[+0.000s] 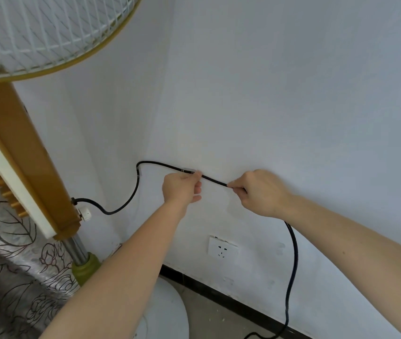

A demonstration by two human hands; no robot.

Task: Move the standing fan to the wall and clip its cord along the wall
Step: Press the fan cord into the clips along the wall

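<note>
Reaching forward from the bottom edge, two bare forearms stretch toward a white painted wall (292,94). Nearest the camera, the round white plastic base (167,314) of the standing fan sits on the floor close to the black skirting strip (219,294), beside a bed covered in grey cloth printed with dark flower outlines (6,277). From that base rise an olive-green collar, a chrome pole and a tan-and-cream control column (26,162), topped by a white wire guard with a gold rim (48,33). A white wall socket (222,248) sits low on the wall, with nothing plugged into it. The thin black power cord (292,260) leaves the column's back, dips, climbs the wall, bends right and runs between both hands, then drops from under the right hand in a long loop toward the floor. The left hand (182,187) pinches the cord with thumb and fingertips right at a small clear clip (188,171) on the wall. The right hand (260,192), a little to the right, is closed around the cord, holding that stretch taut against the wall. A second small clip (137,176) holds the cord's rising section.
</note>
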